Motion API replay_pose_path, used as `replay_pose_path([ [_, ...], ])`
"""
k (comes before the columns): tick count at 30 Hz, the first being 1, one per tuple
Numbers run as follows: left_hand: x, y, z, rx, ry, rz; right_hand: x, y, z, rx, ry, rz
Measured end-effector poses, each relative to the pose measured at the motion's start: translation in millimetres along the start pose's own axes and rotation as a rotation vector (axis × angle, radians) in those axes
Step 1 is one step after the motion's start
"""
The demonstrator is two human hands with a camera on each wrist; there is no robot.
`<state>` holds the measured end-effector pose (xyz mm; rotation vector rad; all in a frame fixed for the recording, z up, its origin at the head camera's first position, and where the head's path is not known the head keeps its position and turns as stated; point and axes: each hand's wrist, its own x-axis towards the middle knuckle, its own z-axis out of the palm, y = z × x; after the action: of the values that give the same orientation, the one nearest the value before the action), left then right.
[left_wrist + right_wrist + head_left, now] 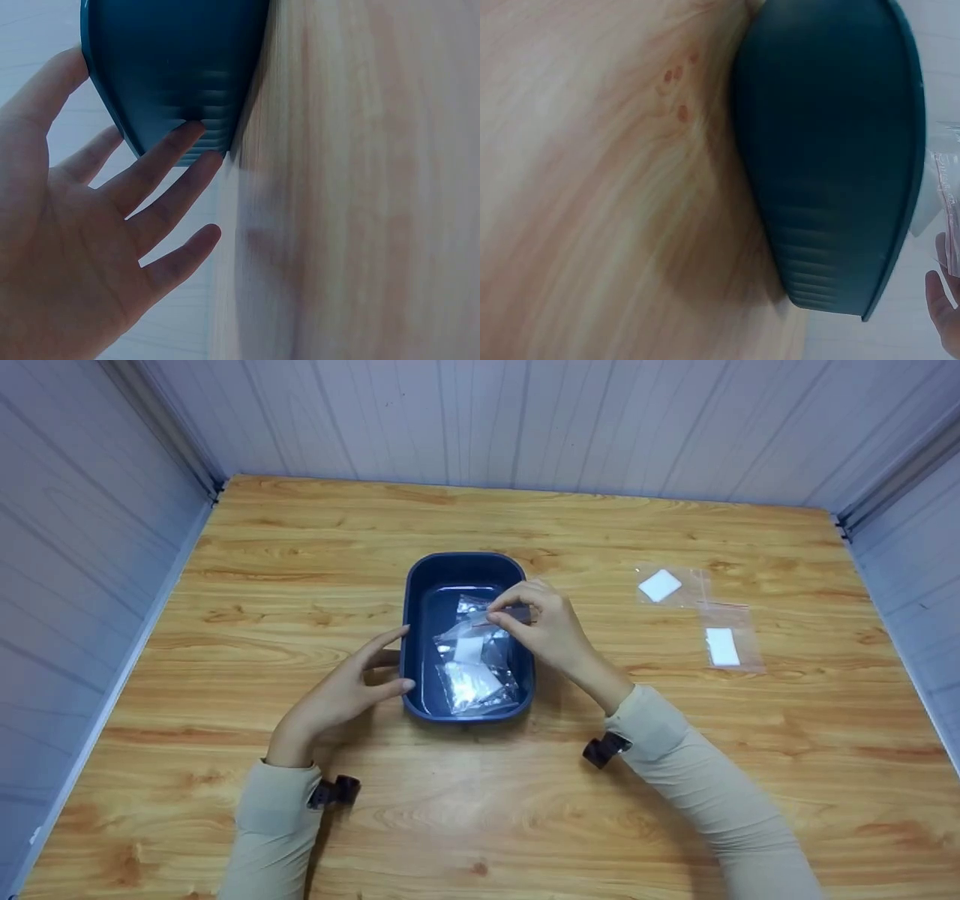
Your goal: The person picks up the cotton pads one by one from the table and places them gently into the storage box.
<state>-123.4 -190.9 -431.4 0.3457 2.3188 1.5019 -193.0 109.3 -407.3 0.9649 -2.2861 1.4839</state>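
Note:
A dark blue basin [420,690] stands on the wooden table. At its left side is my left hand [345,690], its thumb and forefinger at the rim; in the left wrist view the spread fingers [161,161] rest along the outer wall. Over the basin's right part, my right hand [551,626] pinches the top of a clear zip bag [480,631] between thumb and forefinger. That bag also shows at the right edge of the right wrist view. More clear bags with white pieces lie inside, the nearest bag [472,684] partly under the pinched one.
To the right on the table lie two clear zip bags, an upper bag [660,585] and a lower bag [724,646], each with a white piece inside, their edges meeting. Pale panel walls [480,420] enclose the table at the back and sides.

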Motion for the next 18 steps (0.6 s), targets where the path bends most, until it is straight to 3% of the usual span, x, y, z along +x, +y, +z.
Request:
replay_pose_path([
  [18, -0.1, -1.4, 0.3, 0.001, 0.005, 0.010, 11.4, 23.8, 11.3, 0.015, -0.007, 0.080],
])
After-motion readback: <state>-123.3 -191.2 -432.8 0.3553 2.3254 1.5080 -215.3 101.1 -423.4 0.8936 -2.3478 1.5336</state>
